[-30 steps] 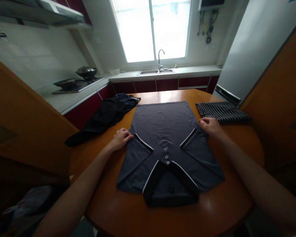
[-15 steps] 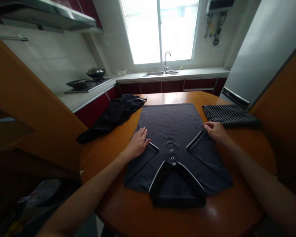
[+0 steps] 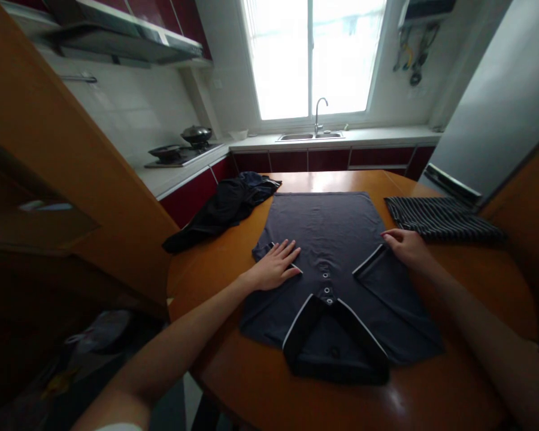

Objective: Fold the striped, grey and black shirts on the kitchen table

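Observation:
A dark grey polo shirt (image 3: 323, 227) lies spread on the wooden table, its black white-edged collar (image 3: 336, 368) toward me. Both sleeves are folded in over the front, and white-ringed buttons run up from the collar. My left hand (image 3: 276, 263) rests flat on the left sleeve with its fingers spread, covering part of the cuff. At the shirt's right edge, just beyond the right cuff (image 3: 368, 261), my right hand (image 3: 406, 245) is closed in a pinch on the fabric.
On the wooden table (image 3: 206, 281), a crumpled black garment (image 3: 227, 206) lies at the far left. A folded striped cloth (image 3: 440, 218) sits at the far right, near the fridge (image 3: 485, 108). Beyond are the sink (image 3: 296, 137) and a stove with pans (image 3: 196, 134).
My left hand has slid inward over the left sleeve, toward the shirt's middle. The right hand keeps its pinch at the right edge. The whole view has shifted slightly.

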### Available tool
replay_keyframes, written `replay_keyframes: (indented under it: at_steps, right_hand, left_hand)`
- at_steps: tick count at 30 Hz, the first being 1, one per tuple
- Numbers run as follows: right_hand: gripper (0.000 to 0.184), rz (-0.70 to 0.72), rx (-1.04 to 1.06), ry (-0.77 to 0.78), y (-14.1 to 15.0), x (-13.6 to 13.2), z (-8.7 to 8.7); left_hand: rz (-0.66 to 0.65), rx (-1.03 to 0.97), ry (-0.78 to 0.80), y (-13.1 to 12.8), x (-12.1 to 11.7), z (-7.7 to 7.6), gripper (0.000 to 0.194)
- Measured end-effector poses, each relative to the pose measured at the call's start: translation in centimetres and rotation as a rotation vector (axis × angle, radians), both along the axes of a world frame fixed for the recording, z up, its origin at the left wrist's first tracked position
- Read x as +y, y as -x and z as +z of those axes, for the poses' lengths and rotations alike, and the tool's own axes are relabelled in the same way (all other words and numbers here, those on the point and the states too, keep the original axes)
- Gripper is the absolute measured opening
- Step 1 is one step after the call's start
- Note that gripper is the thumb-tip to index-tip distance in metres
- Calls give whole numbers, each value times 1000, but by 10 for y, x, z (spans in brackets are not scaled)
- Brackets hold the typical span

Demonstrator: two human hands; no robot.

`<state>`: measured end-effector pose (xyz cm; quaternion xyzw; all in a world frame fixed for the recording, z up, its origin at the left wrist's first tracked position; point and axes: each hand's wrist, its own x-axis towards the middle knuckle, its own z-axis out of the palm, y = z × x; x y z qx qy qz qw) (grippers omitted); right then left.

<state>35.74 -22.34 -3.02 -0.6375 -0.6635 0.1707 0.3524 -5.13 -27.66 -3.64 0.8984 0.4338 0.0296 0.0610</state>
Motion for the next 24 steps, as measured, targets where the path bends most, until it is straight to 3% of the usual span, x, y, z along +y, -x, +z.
replay_keyframes:
  at_steps: [4, 8, 11, 15, 24]
  right_hand:
    - [29, -5, -8, -12, -1, 0, -1]
    - [31, -15, -5, -37, -4, 1, -3]
    - [31, -12, 7, -35, -7, 3, -5]
    - [30, -13, 12, -34, -7, 3, -5]
    - [28, -10, 29, -37, -5, 1, -1]
  left_hand:
    - [77, -164, -41, 8, 12, 4, 61]
    - [497, -294, -185, 39, 30, 15, 47]
    - [740, -279, -121, 67, 37, 23, 33]
    - [760, -274, 16, 83, 40, 25, 27]
    - [827, -296, 129, 86, 44, 18, 16]
